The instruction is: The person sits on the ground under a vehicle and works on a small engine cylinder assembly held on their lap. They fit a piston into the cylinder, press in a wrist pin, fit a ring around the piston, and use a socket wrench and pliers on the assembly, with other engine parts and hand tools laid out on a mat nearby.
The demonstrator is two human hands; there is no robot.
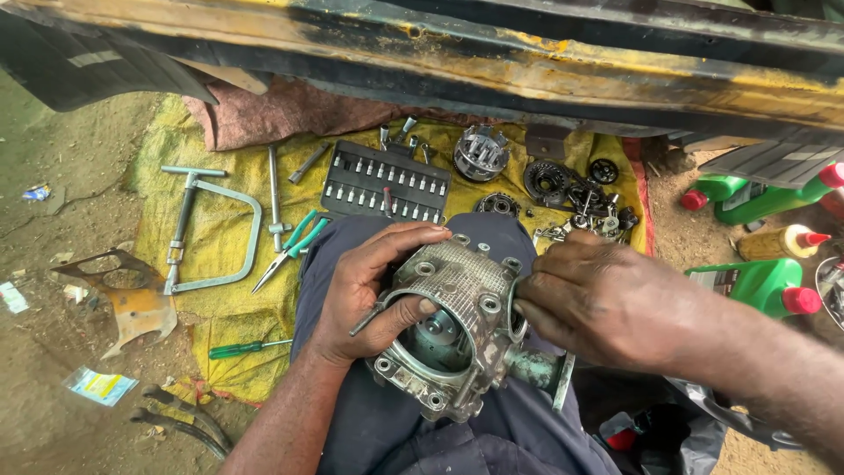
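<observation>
A grey metal engine casing (457,325) with a round bore and several bolt holes rests on my lap. My left hand (365,290) grips its left rim, thumb hooked into the bore, with a thin metal pin under the fingers. My right hand (607,303) presses its fingertips against the casing's right side, by a thin ring at the edge. A stub pipe (532,365) sticks out beneath that hand.
On the yellow cloth (220,220) lie a socket tray (385,185), green-handled pliers (294,246), a frame tool (207,224), a green screwdriver (242,349) and gear parts (563,185). Green bottles (760,281) stand at right. A yellow-black vehicle body (527,62) overhangs.
</observation>
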